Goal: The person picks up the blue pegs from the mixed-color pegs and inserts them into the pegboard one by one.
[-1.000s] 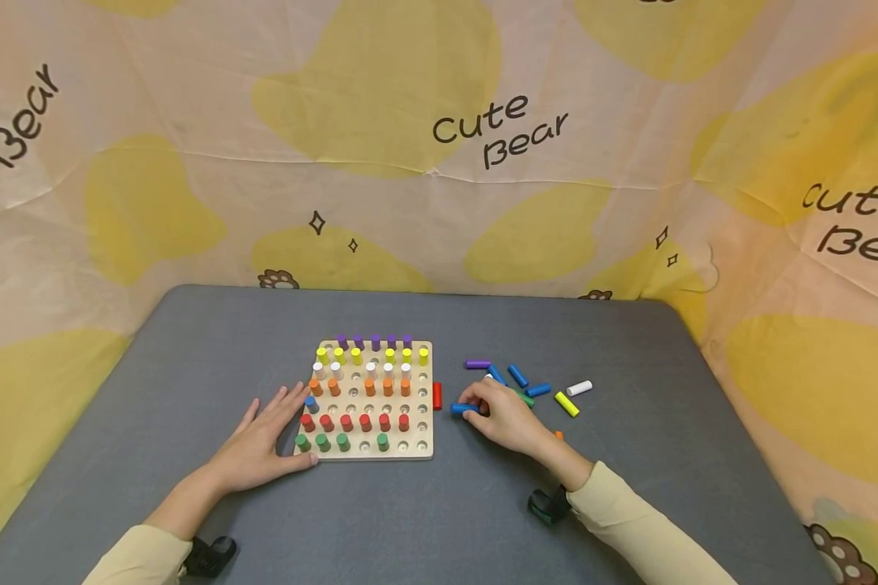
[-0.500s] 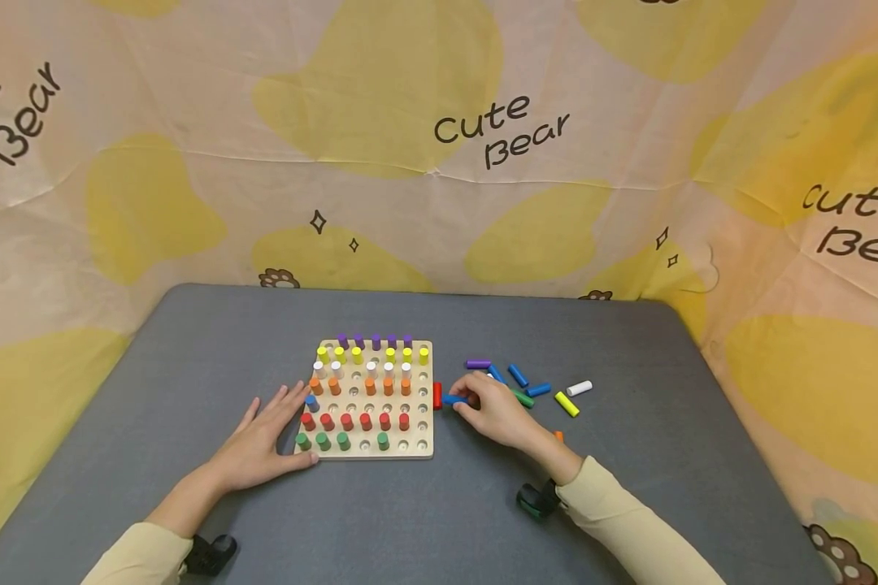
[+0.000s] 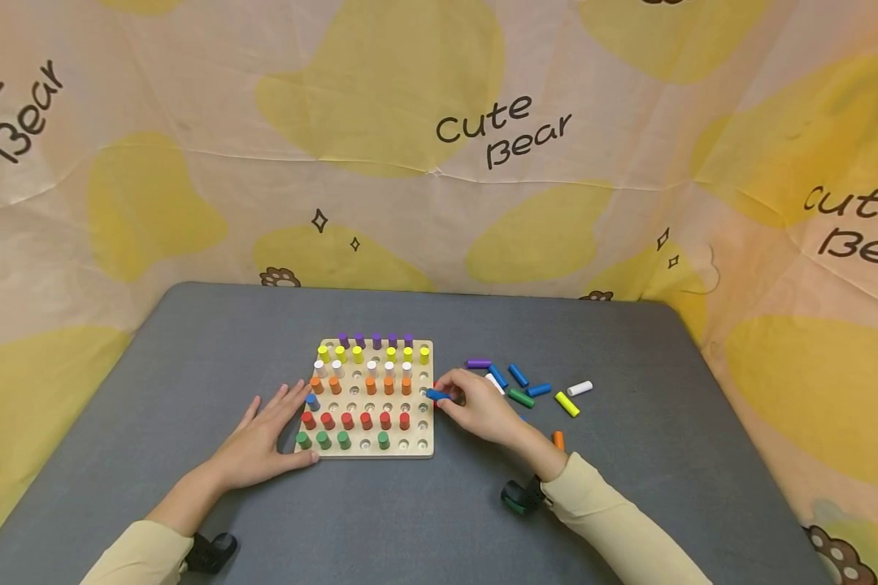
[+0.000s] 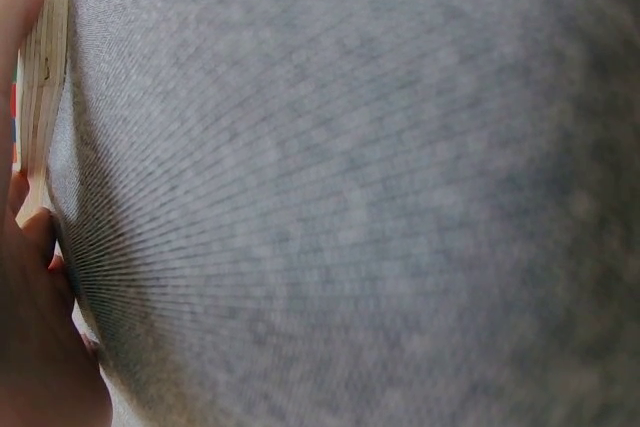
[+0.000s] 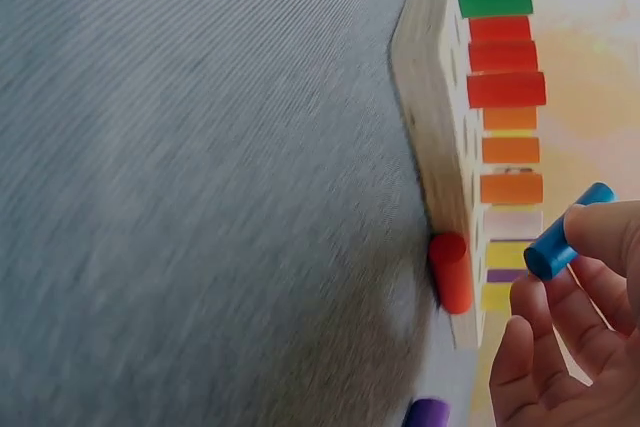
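A wooden pegboard (image 3: 391, 452) holds rows of purple, yellow, white, orange, red and green pegs, plus one blue peg at the left. My left hand (image 3: 259, 447) rests along the board's left edge with fingers spread, its thumb at the near left corner. In my right hand (image 3: 479, 406) a blue peg (image 5: 560, 237) is pinched between thumb and fingertips, tilted, just over the board's right edge. A loose red peg (image 5: 452, 275) lies against that edge, mostly hidden by my hand in the head view.
Right of the board lie loose pegs: purple (image 3: 479, 364), green (image 3: 521, 398), yellow (image 3: 567, 405), orange (image 3: 558, 440), white (image 3: 580, 388) and several blue ones (image 3: 518, 375). The grey tabletop (image 3: 380, 528) stretches around them, with a patterned cloth (image 3: 410, 97) hanging behind.
My right hand has carried the blue peg leftward from the loose pegs to the board's right edge, uncovering the white and green pegs. My left hand stays put.
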`<state>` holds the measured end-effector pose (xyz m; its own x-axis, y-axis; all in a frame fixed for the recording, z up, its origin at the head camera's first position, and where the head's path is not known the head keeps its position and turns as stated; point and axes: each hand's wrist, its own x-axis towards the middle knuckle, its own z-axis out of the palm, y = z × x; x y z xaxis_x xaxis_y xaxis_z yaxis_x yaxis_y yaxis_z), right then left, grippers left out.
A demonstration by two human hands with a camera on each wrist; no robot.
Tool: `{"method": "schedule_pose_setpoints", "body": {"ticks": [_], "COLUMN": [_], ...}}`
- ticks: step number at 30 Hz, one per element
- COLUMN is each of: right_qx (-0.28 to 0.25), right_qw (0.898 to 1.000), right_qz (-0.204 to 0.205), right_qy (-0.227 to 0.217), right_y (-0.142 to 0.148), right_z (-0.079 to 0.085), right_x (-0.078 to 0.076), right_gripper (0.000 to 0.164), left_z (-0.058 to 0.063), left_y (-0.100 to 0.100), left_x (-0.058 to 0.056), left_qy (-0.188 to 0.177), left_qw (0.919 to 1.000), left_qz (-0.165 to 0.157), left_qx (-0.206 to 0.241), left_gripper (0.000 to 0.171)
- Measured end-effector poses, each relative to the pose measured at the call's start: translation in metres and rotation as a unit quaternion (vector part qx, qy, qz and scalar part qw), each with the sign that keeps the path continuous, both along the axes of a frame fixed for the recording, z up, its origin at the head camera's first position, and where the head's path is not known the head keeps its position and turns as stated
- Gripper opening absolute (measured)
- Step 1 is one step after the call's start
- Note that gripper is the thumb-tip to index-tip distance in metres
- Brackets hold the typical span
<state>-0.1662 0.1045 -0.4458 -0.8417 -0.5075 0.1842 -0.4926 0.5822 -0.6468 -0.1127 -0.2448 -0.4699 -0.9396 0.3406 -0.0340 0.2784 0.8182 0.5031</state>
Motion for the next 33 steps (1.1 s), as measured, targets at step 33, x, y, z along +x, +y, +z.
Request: {"method": "schedule_pose_setpoints", "body": {"ticks": [33], "right_qx": [-0.047], "right_qw": [0.997], "right_qz": [0.044], "right_qy": [-0.038], "right_y": [-0.054], "right_z": [0.016], "right_x": [0.001], "right_gripper": [0.016], "left_z": [0.000], "left_y": [0.000], "left_x": [0.000], "left_qy": [-0.005], "left_qw": [1.0000], "left_qz": [0.002], "left_qx": [-0.001], "left_gripper": [0.101]}}
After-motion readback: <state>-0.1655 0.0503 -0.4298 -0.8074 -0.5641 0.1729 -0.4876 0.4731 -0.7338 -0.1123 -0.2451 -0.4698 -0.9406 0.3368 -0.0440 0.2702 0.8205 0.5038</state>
